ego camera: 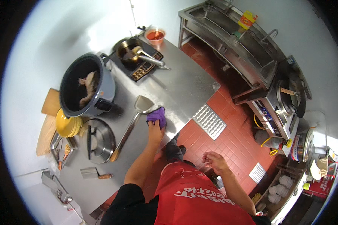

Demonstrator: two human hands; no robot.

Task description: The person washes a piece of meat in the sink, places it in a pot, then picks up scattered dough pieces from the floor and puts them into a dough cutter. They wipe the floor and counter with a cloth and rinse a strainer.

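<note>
My left hand (155, 130) is shut on a crumpled purple cloth (157, 114), pressed to the stainless steel table (183, 84) close to its front edge. Just left of the cloth lies a wok spatula (132, 123) with a broad steel blade and a wooden handle end. A steel pot lid (100, 140) with a black handle rests further left. Nearer me on the same table is a cleaver (95, 173) with a wooden handle. My right hand (215, 162) hangs over the tiled floor beside my red apron, holding nothing, its fingers loosely bent and apart.
A large pot (108, 84) with meat inside stands at the back, near stacked yellow bowls (64, 125). Beyond it, a saucepan (129, 53) with ladles sits on an induction cooker (143, 70), beside red sauce (155, 36). Across the floor are a steel sink (222, 36) and a stove (267, 112).
</note>
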